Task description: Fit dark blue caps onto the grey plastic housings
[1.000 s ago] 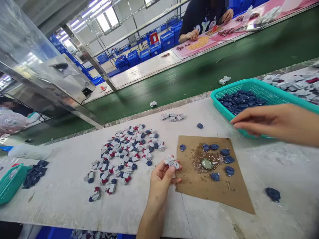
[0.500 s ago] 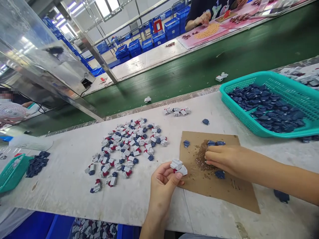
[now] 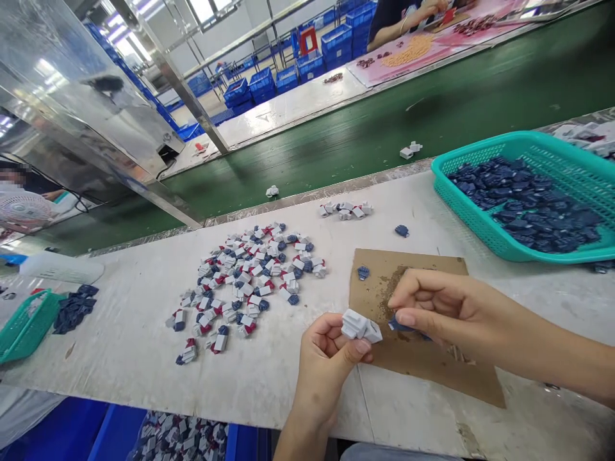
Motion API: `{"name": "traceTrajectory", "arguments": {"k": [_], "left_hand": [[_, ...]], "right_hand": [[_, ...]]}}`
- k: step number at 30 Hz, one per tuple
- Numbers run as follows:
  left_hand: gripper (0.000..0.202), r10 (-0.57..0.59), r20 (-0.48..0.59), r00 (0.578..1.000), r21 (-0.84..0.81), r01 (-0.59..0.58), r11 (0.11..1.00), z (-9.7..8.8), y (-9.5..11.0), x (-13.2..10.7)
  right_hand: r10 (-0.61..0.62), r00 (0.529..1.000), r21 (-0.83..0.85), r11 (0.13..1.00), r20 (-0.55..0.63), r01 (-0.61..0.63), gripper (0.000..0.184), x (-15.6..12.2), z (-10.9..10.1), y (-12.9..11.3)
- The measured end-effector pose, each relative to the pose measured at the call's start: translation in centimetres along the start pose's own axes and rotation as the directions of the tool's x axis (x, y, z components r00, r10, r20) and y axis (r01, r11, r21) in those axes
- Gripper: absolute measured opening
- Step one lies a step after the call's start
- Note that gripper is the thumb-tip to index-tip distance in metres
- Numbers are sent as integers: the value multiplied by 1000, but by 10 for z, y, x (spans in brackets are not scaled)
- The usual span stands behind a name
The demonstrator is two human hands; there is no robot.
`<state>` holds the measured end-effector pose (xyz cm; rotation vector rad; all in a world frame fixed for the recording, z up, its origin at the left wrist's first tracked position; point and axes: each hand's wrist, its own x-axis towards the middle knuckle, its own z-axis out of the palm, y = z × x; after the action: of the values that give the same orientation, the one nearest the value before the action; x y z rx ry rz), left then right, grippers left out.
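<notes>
My left hand (image 3: 327,365) pinches a light grey, blocky plastic piece (image 3: 358,325) between thumb and fingers, over the left edge of a brown cardboard sheet (image 3: 446,378). To its right, my right hand (image 3: 442,307) is closed, with a small navy blue plastic piece (image 3: 398,324) at the thumb and fingertips. Part of that piece is hidden behind the thumb. Another bit of navy blue shows under the right hand, mostly covered. On the cardboard's upper left lies a single navy piece (image 3: 363,273), beside a dark wet-looking patch.
Left of my hands spreads a pile of grey, navy and red assembled pieces (image 3: 250,275). A green basket (image 3: 480,221) of navy pieces stands at the right. Behind the table runs a green conveyor belt (image 3: 312,153) carrying grey pieces. Across it, a co-worker's arm (image 3: 413,22) reaches over a pink surface.
My right hand has lifted off the cardboard's dark patch and turned, now with a navy piece at its fingertips. My left hand has moved slightly right with the grey piece. Belt pieces have shifted left.
</notes>
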<state>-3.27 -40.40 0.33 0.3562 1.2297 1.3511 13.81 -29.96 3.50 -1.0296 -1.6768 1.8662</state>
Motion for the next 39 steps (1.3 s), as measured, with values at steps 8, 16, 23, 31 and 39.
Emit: {"name": "traceTrajectory", "arguments": {"k": [8, 16, 23, 31, 39], "left_hand": [[41, -26, 25, 999, -105, 29, 994, 11, 2, -2], [41, -14, -6, 1000, -100, 13, 995, 16, 0, 1], [43, 4, 60, 998, -83, 1, 997, 21, -7, 3], [28, 197, 67, 978, 176, -206, 963, 9, -14, -1], [43, 653, -137, 745, 782, -324, 533, -89, 85, 47]], "right_hand": [[16, 996, 98, 995, 92, -25, 43, 2, 8, -2], [-92, 995, -4, 996, 41, 92, 45, 8, 14, 21], [88, 996, 227, 970, 6, -87, 78, 31, 30, -7], [51, 997, 223, 973, 58, -63, 87, 33, 49, -5], [-70, 996, 233, 969, -47, 79, 80, 41, 37, -3]]}}
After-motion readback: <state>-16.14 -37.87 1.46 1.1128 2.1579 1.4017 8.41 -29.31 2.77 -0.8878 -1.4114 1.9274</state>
